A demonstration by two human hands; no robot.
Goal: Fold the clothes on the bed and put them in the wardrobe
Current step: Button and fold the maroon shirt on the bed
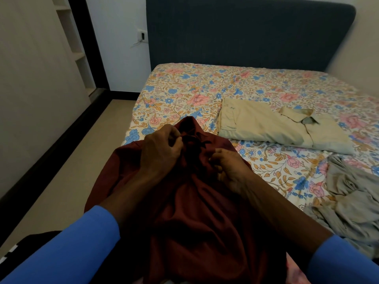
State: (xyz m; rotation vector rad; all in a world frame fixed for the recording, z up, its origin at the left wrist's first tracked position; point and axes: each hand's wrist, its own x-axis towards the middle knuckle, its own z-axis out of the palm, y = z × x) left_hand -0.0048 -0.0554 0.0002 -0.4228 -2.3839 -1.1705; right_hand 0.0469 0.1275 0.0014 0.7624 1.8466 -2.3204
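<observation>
A maroon shirt (194,212) lies spread and unfolded at the near corner of the bed (184,89), directly under a person's two hands. The left hand (162,148) pinches bunched cloth at the collar, while the right hand (229,167), just beside it, has its fingers curled on the shirt front, apparently working a button. A beige shirt (266,124) sits folded farther up the floral sheet and a grey garment (352,197) lies crumpled at the right, so the job looks about a third done, with nothing visibly put away.
</observation>
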